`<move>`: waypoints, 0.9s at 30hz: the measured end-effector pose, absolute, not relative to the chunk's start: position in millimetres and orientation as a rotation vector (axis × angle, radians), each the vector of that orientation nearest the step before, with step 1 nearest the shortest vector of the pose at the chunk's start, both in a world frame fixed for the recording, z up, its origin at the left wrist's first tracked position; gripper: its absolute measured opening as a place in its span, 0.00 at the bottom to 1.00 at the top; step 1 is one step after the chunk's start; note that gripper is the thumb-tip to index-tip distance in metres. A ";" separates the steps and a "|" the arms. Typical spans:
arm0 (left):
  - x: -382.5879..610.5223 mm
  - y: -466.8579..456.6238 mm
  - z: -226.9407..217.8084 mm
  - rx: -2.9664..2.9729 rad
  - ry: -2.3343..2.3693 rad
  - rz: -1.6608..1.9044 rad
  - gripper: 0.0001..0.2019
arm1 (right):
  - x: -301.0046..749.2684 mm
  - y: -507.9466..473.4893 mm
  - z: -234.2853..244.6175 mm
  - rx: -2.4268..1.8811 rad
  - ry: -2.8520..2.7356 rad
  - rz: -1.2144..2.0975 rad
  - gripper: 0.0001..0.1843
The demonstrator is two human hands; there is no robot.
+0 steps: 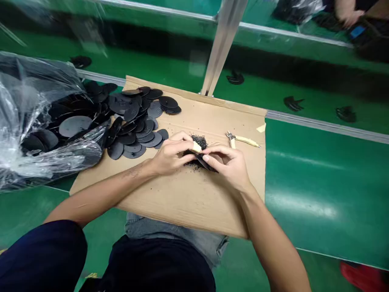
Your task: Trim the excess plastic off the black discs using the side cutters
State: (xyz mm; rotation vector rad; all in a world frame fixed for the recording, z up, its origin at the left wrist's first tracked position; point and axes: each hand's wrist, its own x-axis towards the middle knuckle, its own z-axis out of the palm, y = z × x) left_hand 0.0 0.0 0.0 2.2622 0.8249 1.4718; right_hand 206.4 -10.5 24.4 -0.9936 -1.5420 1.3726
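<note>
My left hand (170,156) pinches a small cream-coloured handle (197,147), whose tip is hidden by my fingers. My right hand (226,164) grips the edge of a thin black plastic disc (205,163), and the two hands nearly touch over it. Black crumbs (199,142) lie heaped just beyond my fingers on a cardboard sheet (194,202). Side cutters with cream handles (244,140) rest just past my right hand. Several similar black discs (136,138) lie piled to the left of my left hand.
A clear plastic bag (30,121) holding more black discs lies at the left. The cardboard rests on a green conveyor belt (316,174) with a metal rail (322,123) and upright post (223,44). Black pieces (293,103) sit beyond the rail. A co-worker's hand (349,16) shows top right.
</note>
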 end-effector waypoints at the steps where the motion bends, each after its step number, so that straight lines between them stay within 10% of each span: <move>1: -0.6 -1.0 1.8 2.243 0.855 1.486 0.02 | 205.8 -10.3 24.7 -1.040 -1.518 1.305 0.13; 27: -0.8 -0.4 -2.4 1.800 1.107 1.520 0.10 | 209.1 -8.3 20.8 -1.013 -1.257 1.344 0.17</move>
